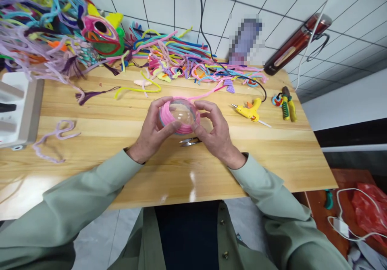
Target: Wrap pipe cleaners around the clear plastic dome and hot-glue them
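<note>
Between my two hands is a clear, rounded plastic piece wrapped in pink pipe cleaner [167, 118]; a bluish band shows along its lower edge. My left hand [154, 128] grips its left side, thumb on the front. On the right side, my right hand [214, 128] pinches the wrapped edge between thumb and fingers. A loose pink pipe cleaner end [208, 92] trails from the back of the piece toward the upper right. Just below it, partly covered by my right hand, small metal snips [190, 142] lie on the wooden table [187, 173].
A yellow glue gun [249, 110] with a black cord and green-yellow pliers [288, 106] lie to the right. Pipe cleaners [181, 48] pile along the tiled wall, beside a colourful mask-like figure [101, 30]. A red flask [294, 46] leans at the back right.
</note>
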Tool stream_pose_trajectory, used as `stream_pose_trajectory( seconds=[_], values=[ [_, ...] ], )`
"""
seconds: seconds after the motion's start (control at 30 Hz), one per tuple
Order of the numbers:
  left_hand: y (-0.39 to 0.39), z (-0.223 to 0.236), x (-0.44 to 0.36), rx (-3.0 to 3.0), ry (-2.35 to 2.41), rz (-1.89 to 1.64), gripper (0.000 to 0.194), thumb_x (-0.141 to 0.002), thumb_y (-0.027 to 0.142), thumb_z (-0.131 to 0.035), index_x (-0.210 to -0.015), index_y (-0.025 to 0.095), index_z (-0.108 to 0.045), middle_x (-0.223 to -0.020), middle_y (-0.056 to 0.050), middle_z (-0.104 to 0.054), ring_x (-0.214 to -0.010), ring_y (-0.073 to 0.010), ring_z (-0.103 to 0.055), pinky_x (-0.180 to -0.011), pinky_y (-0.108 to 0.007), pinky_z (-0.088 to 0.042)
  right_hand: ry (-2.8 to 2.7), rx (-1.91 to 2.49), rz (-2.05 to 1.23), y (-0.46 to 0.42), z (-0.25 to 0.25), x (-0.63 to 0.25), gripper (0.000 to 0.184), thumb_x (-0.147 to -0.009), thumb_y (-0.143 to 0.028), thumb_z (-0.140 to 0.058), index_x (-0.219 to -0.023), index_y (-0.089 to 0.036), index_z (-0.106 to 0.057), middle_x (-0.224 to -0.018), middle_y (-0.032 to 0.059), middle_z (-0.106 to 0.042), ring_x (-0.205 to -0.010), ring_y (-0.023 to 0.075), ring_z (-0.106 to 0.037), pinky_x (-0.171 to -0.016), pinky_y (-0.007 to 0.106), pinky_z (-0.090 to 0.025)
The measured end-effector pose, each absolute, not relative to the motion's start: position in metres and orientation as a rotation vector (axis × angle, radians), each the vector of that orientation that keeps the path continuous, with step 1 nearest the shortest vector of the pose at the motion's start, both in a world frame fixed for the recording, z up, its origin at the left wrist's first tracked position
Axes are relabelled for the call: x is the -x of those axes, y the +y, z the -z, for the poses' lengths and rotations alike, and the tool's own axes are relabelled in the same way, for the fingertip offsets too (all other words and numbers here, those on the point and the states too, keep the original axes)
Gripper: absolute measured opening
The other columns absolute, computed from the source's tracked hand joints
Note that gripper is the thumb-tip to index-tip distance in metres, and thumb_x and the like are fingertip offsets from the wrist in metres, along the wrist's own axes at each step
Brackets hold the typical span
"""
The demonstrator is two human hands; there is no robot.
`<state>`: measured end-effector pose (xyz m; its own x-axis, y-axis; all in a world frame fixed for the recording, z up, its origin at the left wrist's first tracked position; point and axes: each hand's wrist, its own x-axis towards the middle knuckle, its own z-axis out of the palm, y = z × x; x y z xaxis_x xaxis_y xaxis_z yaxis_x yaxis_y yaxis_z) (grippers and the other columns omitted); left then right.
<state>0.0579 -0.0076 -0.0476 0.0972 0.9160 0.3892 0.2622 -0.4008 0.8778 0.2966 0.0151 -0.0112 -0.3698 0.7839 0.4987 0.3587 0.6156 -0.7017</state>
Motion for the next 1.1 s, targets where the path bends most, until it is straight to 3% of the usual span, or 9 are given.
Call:
stream_pose_trajectory(
  seconds=[0.17,0.4,0.63,1.1],
  values=[
    [-0.008,0.049,-0.058,-1.774,1.151,-1.311,0.076,-0.107,0.073,-0.070,-0.166,0.035,-0.041,-0.168,-0.015,-0.057,-0.152,-0.0323,-0.065,-0.122,-0.051,-0.063,-1.947,0.881,-0.620,0.015,0.014,-0.294,0.050,-0.108,-0.060,-0.071,-0.148,-0.031,-0.060,-0.149,0.0120,-0.074,-0.139,0.0309,-0.072,-0.107,0.053,-0.069],
    [-0.010,0.053,-0.061,-1.549,1.109,-1.372,0.082,-0.094,0.070,-0.089,-0.158,0.035,-0.052,-0.159,-0.011,-0.061,-0.146,-0.0336,-0.066,-0.124,-0.055,-0.061,-1.936,0.834,-0.517,0.015,0.023,-0.290,0.052,-0.106,-0.054,-0.075,-0.149,-0.031,-0.057,-0.147,0.0130,-0.075,-0.137,0.0324,-0.072,-0.109,0.056,-0.067],
    [-0.011,0.060,-0.059,-1.578,1.108,-1.346,0.085,-0.093,0.073,-0.088,-0.159,0.036,-0.049,-0.149,-0.010,-0.063,-0.138,-0.0331,-0.067,-0.126,-0.060,-0.059,-1.926,0.831,-0.503,0.012,0.024,-0.288,0.053,-0.103,-0.049,-0.078,-0.149,-0.032,-0.056,-0.143,0.0127,-0.075,-0.134,0.0323,-0.074,-0.106,0.056,-0.069],
    [-0.009,0.066,-0.056,-1.687,1.120,-1.351,0.084,-0.095,0.075,-0.084,-0.160,0.037,-0.046,-0.154,-0.011,-0.059,-0.140,-0.0349,-0.066,-0.124,-0.062,-0.059,-1.911,0.853,-0.620,0.011,0.022,-0.291,0.053,-0.101,-0.049,-0.081,-0.148,-0.032,-0.060,-0.145,0.0112,-0.076,-0.135,0.0331,-0.073,-0.113,0.058,-0.065]
  ],
)
